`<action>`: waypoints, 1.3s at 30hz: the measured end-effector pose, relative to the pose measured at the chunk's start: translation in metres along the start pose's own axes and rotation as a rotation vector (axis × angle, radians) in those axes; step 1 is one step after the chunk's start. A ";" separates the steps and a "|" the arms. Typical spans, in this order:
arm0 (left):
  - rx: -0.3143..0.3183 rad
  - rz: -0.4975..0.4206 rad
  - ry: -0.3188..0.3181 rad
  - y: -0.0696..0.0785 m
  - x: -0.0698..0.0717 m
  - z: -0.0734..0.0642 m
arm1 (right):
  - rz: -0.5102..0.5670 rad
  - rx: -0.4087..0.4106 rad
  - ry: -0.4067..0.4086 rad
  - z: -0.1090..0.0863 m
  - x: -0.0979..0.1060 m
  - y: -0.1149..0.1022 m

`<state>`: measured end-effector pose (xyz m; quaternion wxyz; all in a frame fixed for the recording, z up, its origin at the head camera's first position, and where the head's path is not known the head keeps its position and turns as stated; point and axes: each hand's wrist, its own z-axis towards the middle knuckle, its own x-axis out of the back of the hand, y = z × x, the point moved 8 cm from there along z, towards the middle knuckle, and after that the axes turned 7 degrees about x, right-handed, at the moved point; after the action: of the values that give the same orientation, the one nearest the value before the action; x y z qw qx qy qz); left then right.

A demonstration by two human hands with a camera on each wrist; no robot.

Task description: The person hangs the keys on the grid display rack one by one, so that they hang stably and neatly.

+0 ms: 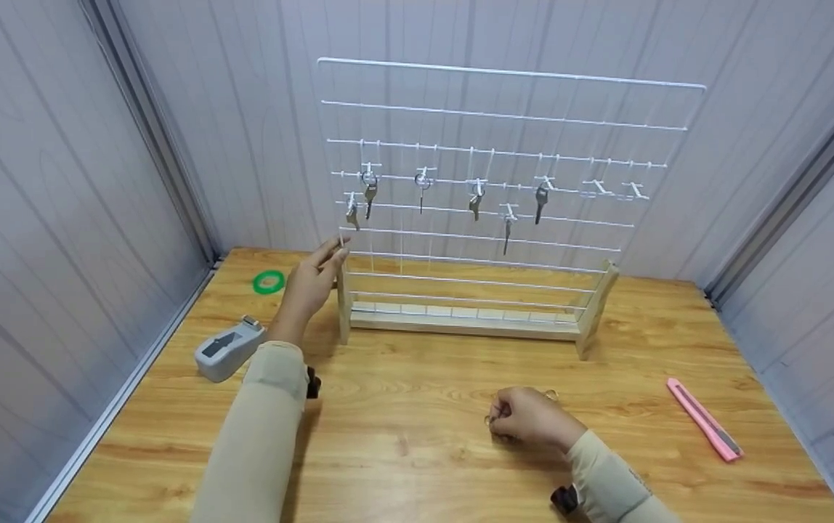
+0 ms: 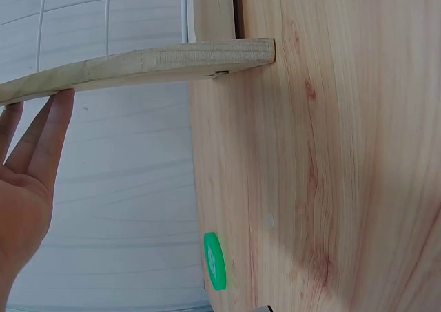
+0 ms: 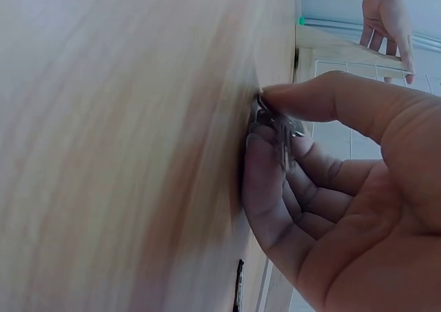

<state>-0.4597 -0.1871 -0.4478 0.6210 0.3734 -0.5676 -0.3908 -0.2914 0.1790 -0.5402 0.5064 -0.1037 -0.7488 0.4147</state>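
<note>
A white wire grid rack [image 1: 511, 73] stands in a wooden base [image 1: 460, 324], with several keys [image 1: 541, 203] hanging by rings from its hooks. My left hand [image 1: 309, 285] is at the rack's left side; in the left wrist view its straight fingers touch the wooden side post [image 2: 151, 63]. Low over the table in front of the rack, my right hand [image 1: 533, 418] pinches a silvery key [image 3: 284, 143] between thumb and fingers, which partly hide it. A small gold-coloured ring [image 1: 551, 394] lies just behind that hand. Two hooks [image 1: 635, 191] at the right carry no keys.
On the left of the wooden table [image 1: 402, 465] are a green tape roll [image 1: 269, 282] and a grey tape dispenser [image 1: 227, 352]. A pink utility knife [image 1: 704, 420] lies at the right. Panelled walls [image 1: 39, 218] enclose the table's back and sides.
</note>
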 end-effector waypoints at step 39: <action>0.015 -0.005 0.012 -0.002 0.000 0.001 | 0.047 0.282 0.515 -0.024 0.083 -0.056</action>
<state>-0.4603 -0.1880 -0.4491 0.6205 0.3818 -0.5660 -0.3858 -0.2949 0.2039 -0.4401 0.6793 -0.1516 -0.5281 0.4864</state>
